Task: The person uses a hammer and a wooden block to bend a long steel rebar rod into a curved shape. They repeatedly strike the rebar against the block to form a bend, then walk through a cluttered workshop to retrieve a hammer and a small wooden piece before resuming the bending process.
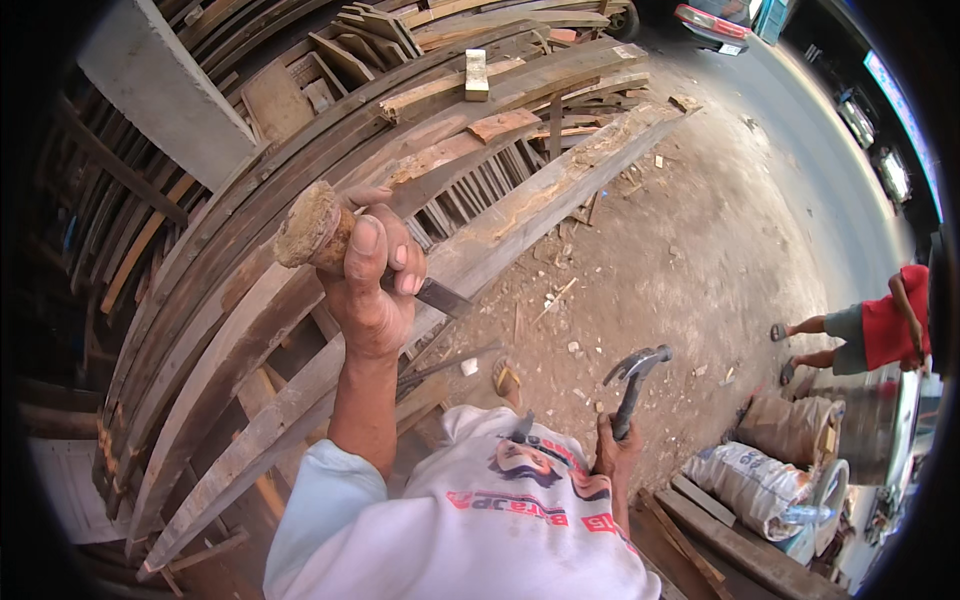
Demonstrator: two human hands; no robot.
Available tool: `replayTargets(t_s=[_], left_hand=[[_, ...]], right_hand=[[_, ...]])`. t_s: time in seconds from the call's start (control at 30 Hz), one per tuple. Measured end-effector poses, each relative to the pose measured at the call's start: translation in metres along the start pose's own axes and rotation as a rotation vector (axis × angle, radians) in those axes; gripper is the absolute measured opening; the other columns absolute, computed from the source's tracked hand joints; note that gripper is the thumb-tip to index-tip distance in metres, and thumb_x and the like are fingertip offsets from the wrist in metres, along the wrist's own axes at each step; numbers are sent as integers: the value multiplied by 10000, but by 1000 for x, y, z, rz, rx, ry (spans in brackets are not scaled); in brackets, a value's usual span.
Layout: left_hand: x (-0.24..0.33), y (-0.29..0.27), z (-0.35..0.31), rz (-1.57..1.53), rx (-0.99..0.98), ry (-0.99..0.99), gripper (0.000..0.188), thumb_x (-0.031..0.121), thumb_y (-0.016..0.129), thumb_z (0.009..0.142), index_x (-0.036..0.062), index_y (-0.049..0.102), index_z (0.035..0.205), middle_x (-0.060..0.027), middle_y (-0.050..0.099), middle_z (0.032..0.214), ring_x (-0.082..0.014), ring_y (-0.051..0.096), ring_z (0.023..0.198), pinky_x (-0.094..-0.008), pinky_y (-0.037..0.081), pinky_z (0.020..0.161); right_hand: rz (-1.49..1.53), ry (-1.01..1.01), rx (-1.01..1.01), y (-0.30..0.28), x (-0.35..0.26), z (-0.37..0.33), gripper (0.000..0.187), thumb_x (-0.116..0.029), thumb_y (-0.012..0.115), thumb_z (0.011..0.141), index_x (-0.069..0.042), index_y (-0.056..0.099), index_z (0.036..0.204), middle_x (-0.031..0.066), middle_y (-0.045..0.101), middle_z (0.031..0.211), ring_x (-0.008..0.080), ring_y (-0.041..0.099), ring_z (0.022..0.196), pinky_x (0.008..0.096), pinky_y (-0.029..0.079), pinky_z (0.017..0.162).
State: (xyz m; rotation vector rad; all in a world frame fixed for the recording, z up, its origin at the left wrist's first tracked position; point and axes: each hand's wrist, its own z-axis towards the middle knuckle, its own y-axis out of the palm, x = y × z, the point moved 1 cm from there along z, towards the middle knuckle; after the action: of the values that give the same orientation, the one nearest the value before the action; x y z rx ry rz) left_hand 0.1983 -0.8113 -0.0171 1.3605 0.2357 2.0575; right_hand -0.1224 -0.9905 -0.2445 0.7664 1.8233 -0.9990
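My left hand is wrapped round the wooden handle of a chisel, raised above the timber. The handle's butt is frayed and points to the upper left. Its dark flat blade shows past my fingers, pointing to the lower right over a long thick plank. Whether the blade touches the wood I cannot tell. Down at my right side, my right hand grips a claw hammer by its dark handle, head upward. The hammer is apart from the chisel and the plank.
Stacked boards fill the left and far side, with a pale wood block on top. Wood chips litter the dirt ground. Sacks and planks lie at the right. A person in red stands beyond; a car is at the far road.
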Motion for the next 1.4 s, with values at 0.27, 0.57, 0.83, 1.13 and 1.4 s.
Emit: replayTargets(t_s=[0.27,0.57,0.83,1.13,1.4], left_hand=[[-70,36,77,89,-53,-18,311,281,708,927,35,566,1056,6,526,676,-51,433,492,-214,348,441],[-115,45,96,161,-196,-24,300,284,717,900,39,581,1008,14,520,626,-41,429,453,-209,341,410],[-116,45,100,134,-227,-81,357,286,745,877,27,562,1042,17,529,660,-37,434,461,-201,350,404],[-127,35,102,247,-146,-162,428,311,781,878,10,598,1121,-7,614,911,-93,576,835,-271,490,746],[-118,37,106,290,-170,-121,458,307,784,877,6,602,1170,-44,655,1017,-114,597,915,-299,507,826]], right_hand=[[17,-4,-97,42,-60,80,251,-242,759,898,-18,647,879,-42,515,678,68,431,623,265,334,545],[-75,-94,-268,71,-87,136,247,-229,761,886,-3,671,927,-23,555,708,73,490,675,257,416,602],[-79,-98,-342,70,-105,166,247,-220,762,888,-1,668,953,-30,538,700,73,472,652,257,415,598],[116,-382,-438,51,-193,178,290,-179,698,946,-3,600,1155,-38,544,752,37,480,605,212,364,523],[262,-494,-604,55,-270,160,399,-258,626,987,67,538,1203,58,572,750,99,530,544,224,411,467]])
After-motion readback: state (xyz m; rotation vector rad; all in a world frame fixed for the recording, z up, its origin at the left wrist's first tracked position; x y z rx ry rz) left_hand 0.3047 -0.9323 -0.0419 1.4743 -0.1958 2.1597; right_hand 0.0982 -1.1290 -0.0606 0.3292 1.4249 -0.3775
